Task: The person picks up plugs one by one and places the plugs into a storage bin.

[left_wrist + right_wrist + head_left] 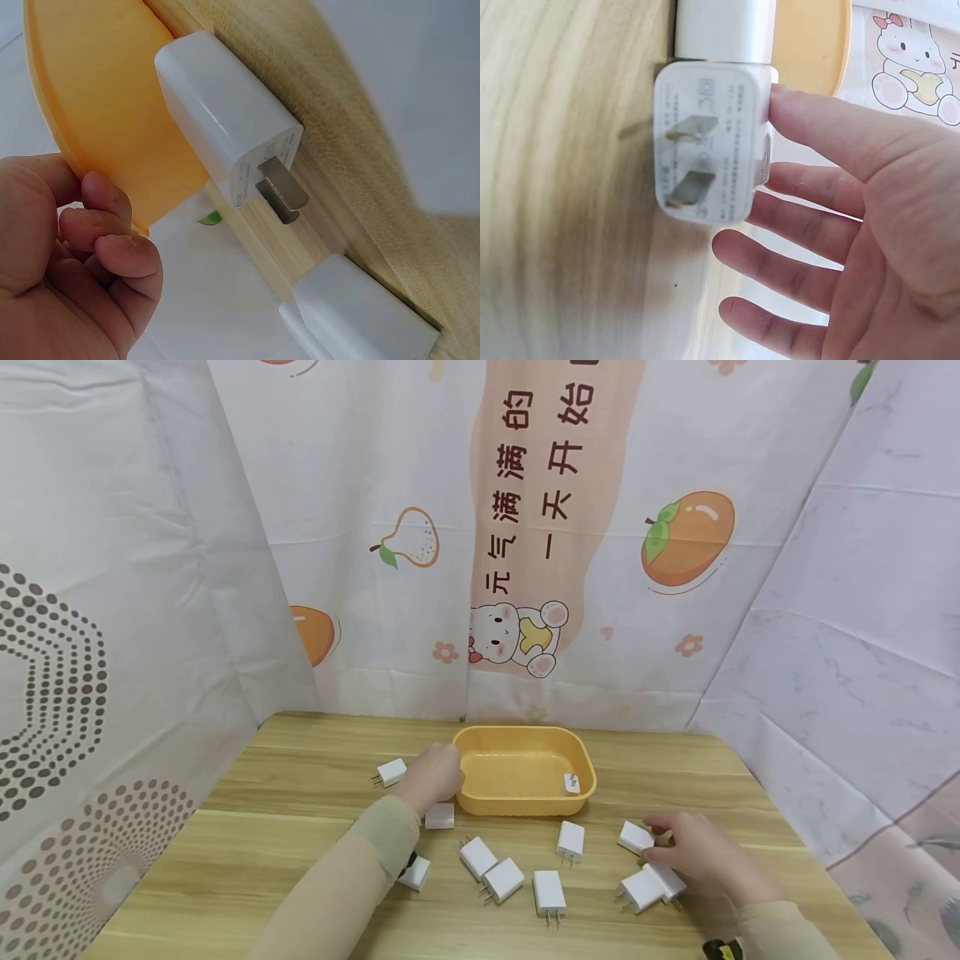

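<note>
My left hand point(437, 774) pinches the left rim of a yellow-orange plastic basket point(517, 807), its fingers curled over the edge in the left wrist view. Near that hand lie white charger plugs, one with two metal prongs showing point(225, 120). My right hand point(701, 852) is at the right of the table, thumb and forefinger apart at the end of a white charger plug point(635, 837). Just below this hand, two more chargers lie side by side, one with its prongs toward the right wrist camera point(709, 142). The other right fingers extend loosely.
One charger point(572, 783) is inside the basket at its right end. Several more lie on the wooden table point(300, 785), among them one at the far left point(391, 772) and one in front point(549, 892). Printed curtains point(375, 635) hang behind and beside the table.
</note>
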A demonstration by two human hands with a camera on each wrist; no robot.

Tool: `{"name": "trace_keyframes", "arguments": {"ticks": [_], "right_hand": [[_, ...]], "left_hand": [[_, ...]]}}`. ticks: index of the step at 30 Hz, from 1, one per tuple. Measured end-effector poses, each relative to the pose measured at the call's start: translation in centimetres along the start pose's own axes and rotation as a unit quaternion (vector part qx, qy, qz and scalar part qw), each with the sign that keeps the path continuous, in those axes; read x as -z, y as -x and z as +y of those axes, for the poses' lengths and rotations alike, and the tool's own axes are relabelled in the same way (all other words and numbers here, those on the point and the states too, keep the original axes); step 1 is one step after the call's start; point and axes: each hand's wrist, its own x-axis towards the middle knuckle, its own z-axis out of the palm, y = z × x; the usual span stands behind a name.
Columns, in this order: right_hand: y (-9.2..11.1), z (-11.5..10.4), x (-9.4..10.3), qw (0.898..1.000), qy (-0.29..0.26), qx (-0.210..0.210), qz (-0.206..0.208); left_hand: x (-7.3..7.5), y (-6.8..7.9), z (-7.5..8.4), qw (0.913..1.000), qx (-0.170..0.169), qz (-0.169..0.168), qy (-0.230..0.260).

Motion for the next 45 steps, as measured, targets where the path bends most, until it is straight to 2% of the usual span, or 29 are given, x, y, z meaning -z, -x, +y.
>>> {"name": "trace_keyframes", "arguments": {"ticks": [6,15,32,45], "right_hand": [[-0.2,0.3,-0.1,1.0,-0.016,0.005,-0.003],[-0.3,0.9,-0.1,1.0,0.022,0.015,0.01],[-0.7,1.0,-0.1,1.0,-0.002,-0.001,0.005],[-1.1,0.8,-0.2,1.0,0.004,-0.014,0.008]], "left_hand": [[0.0,0.0,0.1,1.0,-0.001,0.0,-0.002],[0.0,0.0,0.2,0.9999,-0.002,-0.001,-0.011],[0.0,0.0,0.3,0.9996,-0.013,0.006,-0.023],[0.2,-0.1,0.1,0.9997,-0.016,0.004,-0.019]]}}
